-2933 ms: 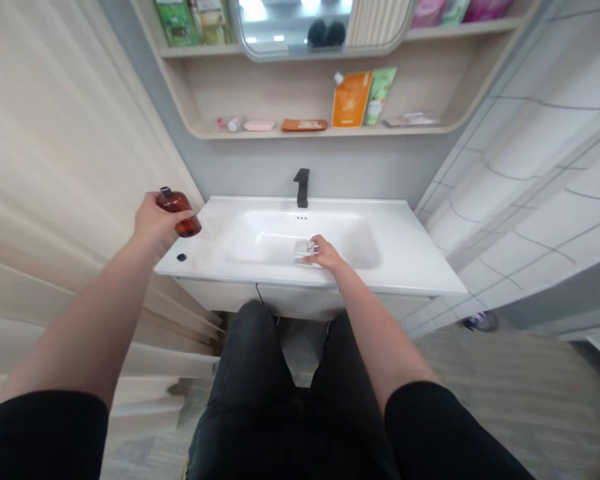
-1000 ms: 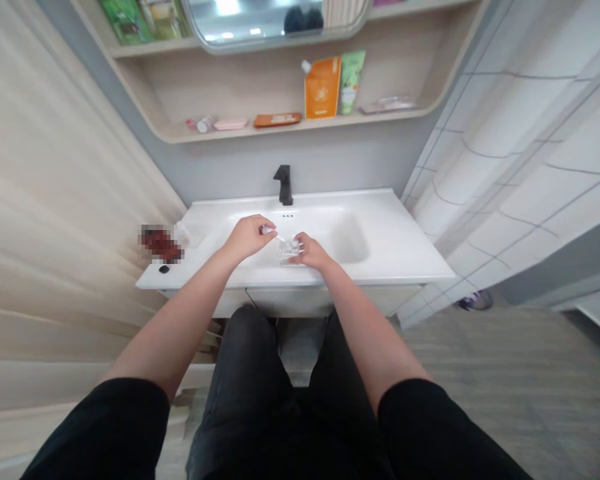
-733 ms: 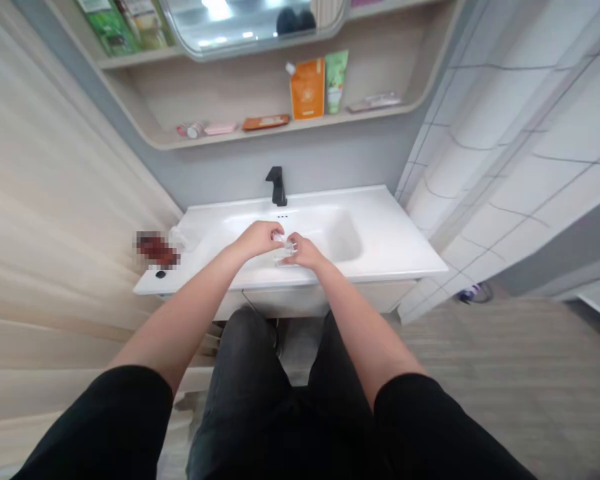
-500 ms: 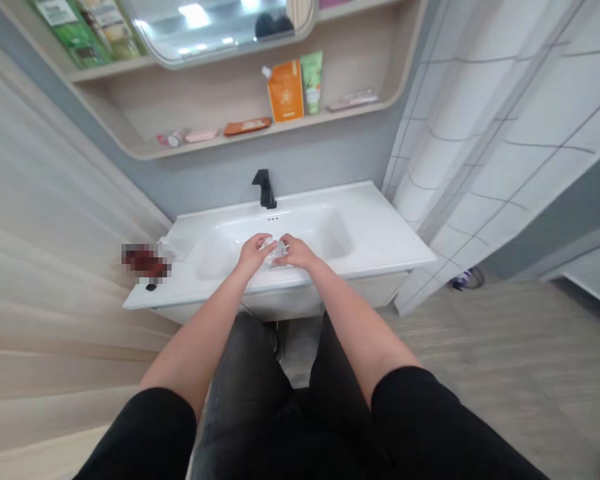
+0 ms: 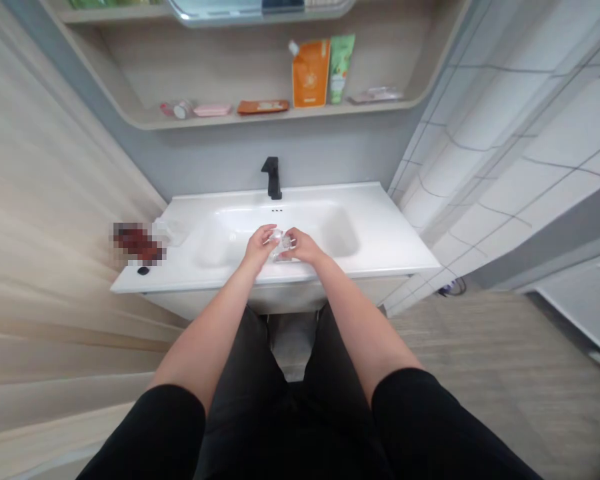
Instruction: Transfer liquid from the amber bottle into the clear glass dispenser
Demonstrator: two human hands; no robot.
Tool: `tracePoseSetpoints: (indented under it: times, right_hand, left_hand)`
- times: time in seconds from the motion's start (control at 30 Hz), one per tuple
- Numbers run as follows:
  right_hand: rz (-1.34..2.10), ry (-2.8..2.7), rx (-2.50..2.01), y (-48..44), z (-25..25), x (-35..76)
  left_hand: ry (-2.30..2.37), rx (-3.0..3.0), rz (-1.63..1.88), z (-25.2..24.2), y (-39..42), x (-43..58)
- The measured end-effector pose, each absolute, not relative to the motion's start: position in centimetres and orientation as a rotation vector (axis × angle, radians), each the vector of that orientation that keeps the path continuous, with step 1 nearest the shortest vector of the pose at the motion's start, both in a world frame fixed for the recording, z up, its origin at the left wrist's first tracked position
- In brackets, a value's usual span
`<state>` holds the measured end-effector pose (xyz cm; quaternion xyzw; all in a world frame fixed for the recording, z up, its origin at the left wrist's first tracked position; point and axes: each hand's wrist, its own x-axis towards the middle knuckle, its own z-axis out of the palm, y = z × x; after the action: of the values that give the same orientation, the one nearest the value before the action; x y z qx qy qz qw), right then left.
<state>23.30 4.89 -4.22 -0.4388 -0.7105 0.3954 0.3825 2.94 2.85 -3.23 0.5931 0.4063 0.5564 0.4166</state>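
Over the front part of the white sink basin (image 5: 220, 233), my two hands meet around a small clear, crinkly piece that looks like plastic wrapping (image 5: 283, 245). My left hand (image 5: 260, 248) grips its left side with bent fingers. On the other side, my right hand (image 5: 303, 245) pinches it between thumb and fingers. Whether anything sits inside the clear piece cannot be made out. Behind the hands, the black faucet (image 5: 273, 179) stands at the back rim of the basin.
Left on the countertop lie a clear plastic bag (image 5: 173, 232), a blurred-out reddish item (image 5: 139, 244) and a small black object (image 5: 143, 271). Above, a shelf (image 5: 205, 123) holds an orange pouch (image 5: 311, 75), a green tube (image 5: 341, 70) and several small packs. A curtain (image 5: 55, 233) hangs at left.
My view has tilted down, so the shelf appears higher. Both hands stay over the basin on the clear piece, with the left hand's fingers slightly more spread.
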Motion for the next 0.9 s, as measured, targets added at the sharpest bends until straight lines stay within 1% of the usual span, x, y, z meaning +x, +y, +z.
tracePoseSetpoints:
  times: [0.3,0.53,0.73,0.9]
  right_hand:
    - [0.941,-1.89,-1.143,4.68,-4.18,23.42]
    - [1.005,-1.822,-1.127,4.85,-4.37,23.39]
    - [0.989,-1.841,-1.128,4.74,-4.24,23.29]
    - [1.014,-1.819,-1.132,4.81,-4.32,23.3]
  left_hand:
    - [1.191,1.589,1.399,-2.95,2.49,3.63]
    - [1.064,1.515,1.394,-2.61,2.29,3.55]
    - [1.171,1.522,1.444,-2.68,2.3,3.71]
    - [1.172,1.563,1.435,-2.66,2.31,3.88]
